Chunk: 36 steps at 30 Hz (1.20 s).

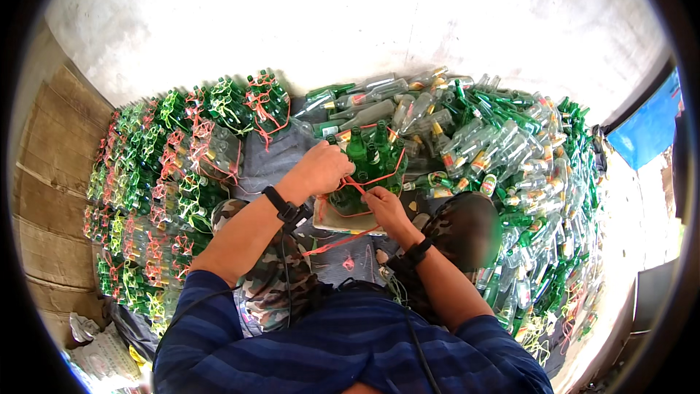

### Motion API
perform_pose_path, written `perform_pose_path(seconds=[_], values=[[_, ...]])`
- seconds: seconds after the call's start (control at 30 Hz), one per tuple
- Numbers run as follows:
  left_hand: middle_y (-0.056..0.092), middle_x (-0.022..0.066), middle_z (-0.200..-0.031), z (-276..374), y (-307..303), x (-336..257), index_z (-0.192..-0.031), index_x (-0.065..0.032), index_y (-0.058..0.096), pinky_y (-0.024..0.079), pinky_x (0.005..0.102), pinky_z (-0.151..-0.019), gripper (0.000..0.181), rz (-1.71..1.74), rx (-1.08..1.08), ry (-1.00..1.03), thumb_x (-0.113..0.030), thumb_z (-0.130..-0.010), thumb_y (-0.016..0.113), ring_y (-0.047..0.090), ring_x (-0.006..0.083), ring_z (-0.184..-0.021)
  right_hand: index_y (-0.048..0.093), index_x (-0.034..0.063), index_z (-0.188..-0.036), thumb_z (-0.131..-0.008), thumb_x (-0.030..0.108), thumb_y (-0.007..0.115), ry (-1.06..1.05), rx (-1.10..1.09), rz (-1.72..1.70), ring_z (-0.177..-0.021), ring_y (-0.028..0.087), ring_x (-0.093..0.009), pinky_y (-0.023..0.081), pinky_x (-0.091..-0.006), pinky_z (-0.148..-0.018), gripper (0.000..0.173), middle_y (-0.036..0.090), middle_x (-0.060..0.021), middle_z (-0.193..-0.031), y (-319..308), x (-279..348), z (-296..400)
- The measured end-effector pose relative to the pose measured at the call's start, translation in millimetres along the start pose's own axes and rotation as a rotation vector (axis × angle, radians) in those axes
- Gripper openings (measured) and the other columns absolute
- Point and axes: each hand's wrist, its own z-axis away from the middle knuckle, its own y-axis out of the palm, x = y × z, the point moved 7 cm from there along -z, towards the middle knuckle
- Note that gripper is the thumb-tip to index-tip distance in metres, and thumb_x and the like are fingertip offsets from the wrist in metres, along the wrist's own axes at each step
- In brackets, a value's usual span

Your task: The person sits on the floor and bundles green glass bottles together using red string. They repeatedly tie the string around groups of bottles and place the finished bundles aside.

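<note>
A cluster of green glass bottles stands upright in a shallow box between my knees. Red plastic twine runs around the bottles and crosses at their near left side. My left hand is closed on the twine beside the bottle necks; its fingertips are partly hidden. Lower and to the right, my right hand pinches a strand of the same twine, which stretches between the two hands. A loose tail of red twine trails below toward my left knee.
Tied bundles of bottles are stacked on the left, beside a cardboard sheet. A large heap of loose green and clear bottles fills the right. A pale wall rises behind. Dark sheeting covers the floor.
</note>
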Motion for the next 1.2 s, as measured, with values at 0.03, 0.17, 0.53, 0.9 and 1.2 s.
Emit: perform_pose_path(seconds=[0.03, 0.17, 0.53, 0.9, 1.2], values=[[0.070, 0.0069, -0.080, 1, -5, -1, -0.080, -0.0148, 0.075, 0.050, 0.0480, -0.081, 0.011, -0.023, -0.030, 0.025, -0.010, -0.082, 0.065, 0.069, 0.0318, -0.083, 0.069, 0.0031, -0.104, -0.105, 0.023, 0.062, -0.011, -0.009, 0.004, -0.063, 0.042, -0.005, 0.032, -0.0258, -0.055, 0.021, 0.051, 0.0057, -0.076, -1, 0, 0], [0.067, 0.0089, -0.076, 4, -12, 8, -0.074, -0.0102, 0.068, 0.051, 0.0474, -0.078, 0.006, 0.083, -0.101, -0.005, -0.005, -0.077, 0.067, 0.067, 0.0321, -0.086, 0.070, 0.0025, -0.105, -0.105, 0.024, 0.062, -0.003, -0.006, 0.012, -0.064, 0.044, -0.005, 0.033, -0.0263, -0.056, 0.023, 0.052, 0.0045, -0.075, -5, -3, -1], [0.065, 0.0131, -0.087, 7, -3, 35, -0.086, -0.0059, 0.063, 0.051, 0.0502, -0.079, 0.009, 0.295, -0.089, -0.092, -0.012, -0.086, 0.069, 0.065, 0.0368, -0.090, 0.070, 0.0001, -0.108, -0.104, 0.024, 0.060, -0.085, 0.047, 0.288, -0.070, 0.060, -0.014, 0.048, -0.0326, -0.064, 0.026, 0.065, -0.0058, -0.078, -3, 11, 6], [0.067, 0.0184, -0.089, 3, 3, 48, -0.099, -0.0055, 0.060, 0.051, 0.0540, -0.077, 0.012, 0.322, -0.145, -0.196, -0.017, -0.096, 0.063, 0.065, 0.0426, -0.090, 0.060, 0.0008, -0.126, -0.109, 0.019, 0.053, 0.024, 0.042, 0.025, -0.049, 0.052, -0.011, 0.043, -0.0291, -0.044, 0.026, 0.059, -0.0030, -0.075, 17, 10, 8], [0.068, 0.0180, -0.087, -6, 16, 52, -0.106, -0.0085, 0.065, 0.052, 0.0532, -0.076, 0.012, 0.281, -0.204, -0.179, -0.016, -0.098, 0.062, 0.067, 0.0417, -0.088, 0.064, 0.0005, -0.119, -0.109, 0.021, 0.056, -0.160, -0.029, 0.134, -0.053, 0.053, -0.009, 0.043, -0.0272, -0.049, 0.024, 0.060, -0.0019, -0.073, 16, 10, 6]])
